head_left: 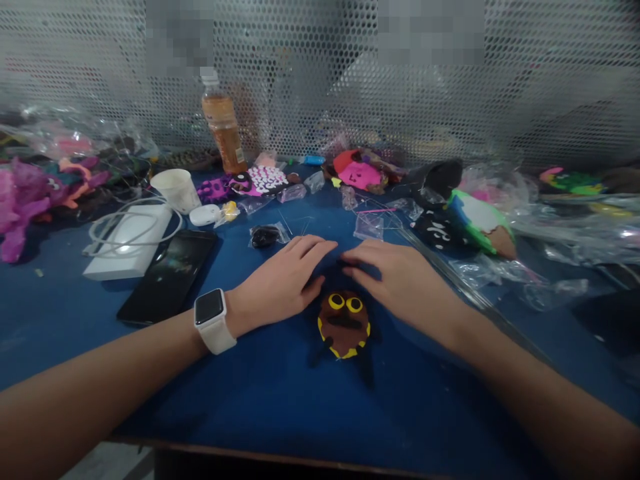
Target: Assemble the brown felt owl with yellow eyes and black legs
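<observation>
A brown clay figure with round yellow-and-black eyes, a dark band below them and a yellow edging lies on the blue table. Dark limbs spread from its lower sides. Just beyond its upper left, my left hand rests with fingers stretched and the thumb apart. My right hand is at the upper right, its fingers loosely bent and apart. The fingertips of both hands almost meet above the figure. Nothing shows between the fingers. A small bag of black clay lies beyond my left hand.
On the left are a black phone, a white box with a cable, and a paper cup. A drink bottle stands by the perforated metal panel. Clay figures and clear wrappers crowd the back and right.
</observation>
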### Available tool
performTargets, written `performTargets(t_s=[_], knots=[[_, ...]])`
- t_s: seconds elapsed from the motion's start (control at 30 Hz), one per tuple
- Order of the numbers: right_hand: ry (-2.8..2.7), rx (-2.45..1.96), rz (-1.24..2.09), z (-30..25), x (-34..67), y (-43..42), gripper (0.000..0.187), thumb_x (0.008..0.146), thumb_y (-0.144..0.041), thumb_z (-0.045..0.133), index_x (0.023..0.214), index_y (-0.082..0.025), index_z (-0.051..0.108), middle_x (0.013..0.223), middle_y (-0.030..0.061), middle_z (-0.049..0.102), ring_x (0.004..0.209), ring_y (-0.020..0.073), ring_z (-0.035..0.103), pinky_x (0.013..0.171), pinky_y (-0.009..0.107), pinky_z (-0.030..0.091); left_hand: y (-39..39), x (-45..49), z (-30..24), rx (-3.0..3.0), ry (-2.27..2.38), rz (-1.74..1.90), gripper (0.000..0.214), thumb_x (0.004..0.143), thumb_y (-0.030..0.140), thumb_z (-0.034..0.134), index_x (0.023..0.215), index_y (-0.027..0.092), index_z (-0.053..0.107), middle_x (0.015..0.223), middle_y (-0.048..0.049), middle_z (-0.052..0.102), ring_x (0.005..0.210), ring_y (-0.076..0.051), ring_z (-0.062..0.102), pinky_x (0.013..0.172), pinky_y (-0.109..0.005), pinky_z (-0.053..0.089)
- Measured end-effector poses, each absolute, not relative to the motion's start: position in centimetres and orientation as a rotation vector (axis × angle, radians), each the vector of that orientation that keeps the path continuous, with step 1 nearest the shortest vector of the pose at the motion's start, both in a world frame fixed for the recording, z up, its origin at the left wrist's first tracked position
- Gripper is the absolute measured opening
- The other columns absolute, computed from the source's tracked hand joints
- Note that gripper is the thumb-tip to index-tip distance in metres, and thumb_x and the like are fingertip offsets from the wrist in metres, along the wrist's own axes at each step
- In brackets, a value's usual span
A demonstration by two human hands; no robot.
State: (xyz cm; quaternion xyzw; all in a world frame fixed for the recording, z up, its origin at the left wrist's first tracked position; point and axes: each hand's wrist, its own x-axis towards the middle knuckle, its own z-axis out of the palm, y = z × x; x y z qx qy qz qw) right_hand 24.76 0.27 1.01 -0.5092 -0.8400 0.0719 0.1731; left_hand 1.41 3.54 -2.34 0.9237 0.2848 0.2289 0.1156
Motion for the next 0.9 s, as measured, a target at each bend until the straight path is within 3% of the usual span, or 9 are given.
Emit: performTargets(t_s=[0.1,0.23,0.37,0.5,0.63,0.9], knots=[[-2.077,-1.361,0.538,0.76,24.12,0.07,0.011,0.095,-0.025,0.072,0.105,-0.023,0.068,0.099,0.001,0.078,0.089,0.0188,0.074,0.081,0.033,0.06,3.57,1.4,-2.2,2.716,0.793,0.716,0.039,0.105,0.02,0.056,0.143,0.018,0.048,0.137,-0.0127,0.062,0.122,-0.026,0.062,0.104,-0.043,0.055],[-1.929,-1.326,0.703,0.28,23.78,0.01,0.018,0.091,-0.03,0.076,0.087,-0.022,0.06,0.088,0.0009,0.074,0.078,0.0174,0.071,0.071,0.032,0.058,3.65,1.34,-2.19,2.767,0.742,0.779,0.018,0.109,0.025,0.052,0.124,0.018,0.06,0.112,-0.0086,0.071,0.099,-0.023,0.068,0.085,-0.037,0.057],[-1.886,-1.28,0.794,0.2,23.96,0.26,0.013,0.09,-0.03,0.076,0.096,-0.022,0.067,0.098,0.0037,0.076,0.085,0.0194,0.072,0.077,0.035,0.06,3.73,1.16,-2.13,2.734,0.777,0.896,0.014,0.11,0.025,0.051,0.114,0.02,0.063,0.104,-0.005,0.074,0.092,-0.019,0.068,0.081,-0.033,0.054],[-1.879,-1.325,0.722,0.23,24.01,0.33,0.014,0.087,-0.028,0.079,0.097,-0.021,0.071,0.095,0.004,0.077,0.084,0.0204,0.072,0.078,0.036,0.06,3.81,1.11,-2.03,2.618,0.874,0.931,0.011,0.107,0.027,0.059,0.114,0.02,0.064,0.104,-0.0031,0.075,0.092,-0.018,0.07,0.079,-0.03,0.055],[-1.881,-1.329,0.649,0.35,23.75,0.09,0.011,0.09,-0.028,0.076,0.098,-0.021,0.074,0.095,0.0043,0.078,0.084,0.0209,0.074,0.077,0.036,0.061,3.86,1.14,-2.11,2.629,0.887,0.937,0.025,0.104,0.028,0.064,0.128,0.018,0.064,0.116,-0.0058,0.076,0.1,-0.02,0.073,0.085,-0.032,0.057],[-2.023,-1.333,0.522,0.46,23.61,-0.04,0.018,0.096,-0.028,0.07,0.111,-0.023,0.079,0.106,0.004,0.082,0.094,0.0226,0.077,0.079,0.035,0.062,3.92,0.92,-2.52,2.723,0.855,1.06,0.023,0.108,0.031,0.057,0.12,0.02,0.074,0.1,-0.0032,0.082,0.084,-0.017,0.077,0.073,-0.029,0.059]])
